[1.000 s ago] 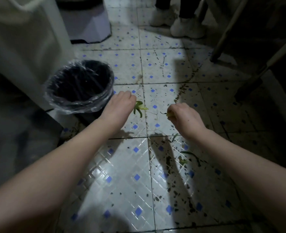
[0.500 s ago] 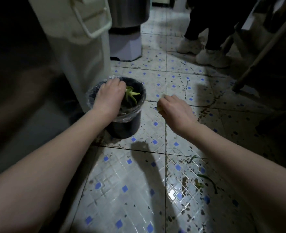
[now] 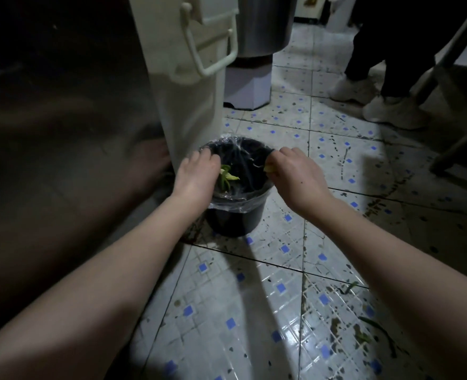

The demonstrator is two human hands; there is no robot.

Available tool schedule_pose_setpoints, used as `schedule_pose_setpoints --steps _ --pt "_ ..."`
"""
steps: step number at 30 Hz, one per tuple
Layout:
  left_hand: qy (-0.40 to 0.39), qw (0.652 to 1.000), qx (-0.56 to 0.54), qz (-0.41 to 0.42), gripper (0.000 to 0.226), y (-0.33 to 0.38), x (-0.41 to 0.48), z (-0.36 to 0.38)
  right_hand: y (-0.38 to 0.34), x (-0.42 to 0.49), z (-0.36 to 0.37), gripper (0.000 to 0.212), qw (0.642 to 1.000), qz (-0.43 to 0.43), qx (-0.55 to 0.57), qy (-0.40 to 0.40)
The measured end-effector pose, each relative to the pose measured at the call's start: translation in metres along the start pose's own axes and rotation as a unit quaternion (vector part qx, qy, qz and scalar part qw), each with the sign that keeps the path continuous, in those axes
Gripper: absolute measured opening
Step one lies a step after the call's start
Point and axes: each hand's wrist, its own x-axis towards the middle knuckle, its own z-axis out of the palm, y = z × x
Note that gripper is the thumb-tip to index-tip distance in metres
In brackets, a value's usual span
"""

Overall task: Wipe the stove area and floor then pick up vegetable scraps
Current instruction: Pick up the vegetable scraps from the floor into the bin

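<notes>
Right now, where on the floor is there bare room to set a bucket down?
Best patch: the tiles between the two forearms, in front of the bin. It is lit and fairly clean. Crowded: both hands, left and right, hold scraps over the bin; scraps litter the lower right; a bystander's shoes stand upper right.

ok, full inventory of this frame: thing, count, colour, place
trash bin: 1, black with clear liner, floor centre
green scraps: 1 bunch, green-yellow, over bin in left hand
yellow scrap: 1, yellow, at bin rim in right hand
loose scraps: a few, green, floor lower right
white container: 1, handle, behind bin
metal pot: 1, grey, on pale stand
sneakers: 2, white, top right
left hand: over bin
right hand: at bin rim
</notes>
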Motion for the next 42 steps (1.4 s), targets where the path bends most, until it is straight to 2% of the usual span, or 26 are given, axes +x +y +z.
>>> schedule_pose_setpoints --steps 7,14,19,25,30,39,42 --pt "-0.01 0.997 -0.078 -0.011 0.048 -0.005 0.0 0.01 -0.019 0.021 0.023 0.014 1.0 0.001 0.019 -0.005" --pt "-0.001 0.998 -0.063 -0.013 0.043 -0.011 -0.004 0.018 -0.021 0.025 0.044 0.025 0.998 0.009 0.046 -0.033" --pt "-0.003 0.999 -0.046 -0.011 0.049 -0.005 -0.006 0.017 -0.015 0.02 0.05 0.039 0.998 0.008 0.039 -0.039" --pt "0.001 1.0 -0.005 0.022 0.055 0.013 -0.007 0.006 0.008 -0.005 0.043 0.037 0.999 0.009 0.011 -0.039" --pt "-0.01 0.999 -0.015 0.047 0.061 0.037 -0.012 -0.001 0.041 -0.043 0.036 0.034 0.997 0.044 -0.025 -0.065" --pt "0.009 0.995 -0.028 0.1 0.045 0.093 -0.02 0.005 0.1 -0.114 0.022 0.036 0.985 0.12 -0.054 -0.109" --pt "0.005 0.989 -0.045 0.141 0.048 0.115 -0.023 0.01 0.115 -0.138 0.02 0.038 0.981 0.151 -0.053 -0.109"
